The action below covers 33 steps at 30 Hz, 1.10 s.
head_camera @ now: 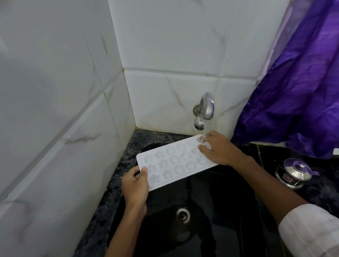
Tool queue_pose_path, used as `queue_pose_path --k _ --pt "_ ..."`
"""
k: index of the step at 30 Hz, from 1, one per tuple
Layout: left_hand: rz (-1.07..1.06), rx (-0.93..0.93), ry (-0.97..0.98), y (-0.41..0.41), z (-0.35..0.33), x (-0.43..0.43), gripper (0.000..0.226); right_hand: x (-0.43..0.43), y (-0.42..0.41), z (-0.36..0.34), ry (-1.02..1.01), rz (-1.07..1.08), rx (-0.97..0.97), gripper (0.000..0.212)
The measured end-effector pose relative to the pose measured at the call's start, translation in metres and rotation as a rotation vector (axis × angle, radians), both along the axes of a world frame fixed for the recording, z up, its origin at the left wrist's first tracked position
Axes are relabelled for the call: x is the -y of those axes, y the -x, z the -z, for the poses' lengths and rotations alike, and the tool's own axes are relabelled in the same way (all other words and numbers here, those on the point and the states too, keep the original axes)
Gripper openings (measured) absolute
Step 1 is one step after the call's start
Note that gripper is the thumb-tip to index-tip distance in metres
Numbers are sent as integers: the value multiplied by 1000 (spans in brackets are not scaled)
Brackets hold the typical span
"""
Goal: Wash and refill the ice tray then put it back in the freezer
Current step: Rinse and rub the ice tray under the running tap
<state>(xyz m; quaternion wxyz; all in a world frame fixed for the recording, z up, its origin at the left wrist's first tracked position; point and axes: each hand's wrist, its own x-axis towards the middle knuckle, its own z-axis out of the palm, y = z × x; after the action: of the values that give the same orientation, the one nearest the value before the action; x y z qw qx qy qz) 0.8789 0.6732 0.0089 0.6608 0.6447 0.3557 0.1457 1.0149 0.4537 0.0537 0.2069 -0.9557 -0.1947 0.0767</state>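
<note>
Tiled wall [47,98]: white, marbled, meeting in a corner.
Left hand [135,186]: grasping the near left end of the ice tray, thumb on top.
Ice tray [174,163]: white, star and round cavities, held level above the sink.
Sink [224,216]: black, drain [182,215] at centre.
Tap [205,109]: chrome, wall-mounted, water running onto the tray's far right corner.
Right hand [218,148]: fingers laid over the tray's right end; a clasp underneath cannot be told.
Steel pot [295,173]: lidded, on the dark surface.
Purple curtain [309,85]: hanging at right.
</note>
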Motion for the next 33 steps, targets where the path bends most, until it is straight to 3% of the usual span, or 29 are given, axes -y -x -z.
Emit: queue_pose_path --k 17,22,25,27,33 --pt "-34 34 -40 8 -13 11 18 3 -2 -3 -15 -20 -55 40" --pt "-79 63 -46 7 -19 13 13 4 -2 -4 -199 -4 -6 41" --pt "-116 79 -37 4 -23 11 12 7 3 1 -298 47 35 28" --pt "-118 97 -30 3 -24 9 17 8 4 5 -270 32 44 22" --pt "-102 102 -45 6 -27 11 26 3 5 5 -155 -45 5 38"
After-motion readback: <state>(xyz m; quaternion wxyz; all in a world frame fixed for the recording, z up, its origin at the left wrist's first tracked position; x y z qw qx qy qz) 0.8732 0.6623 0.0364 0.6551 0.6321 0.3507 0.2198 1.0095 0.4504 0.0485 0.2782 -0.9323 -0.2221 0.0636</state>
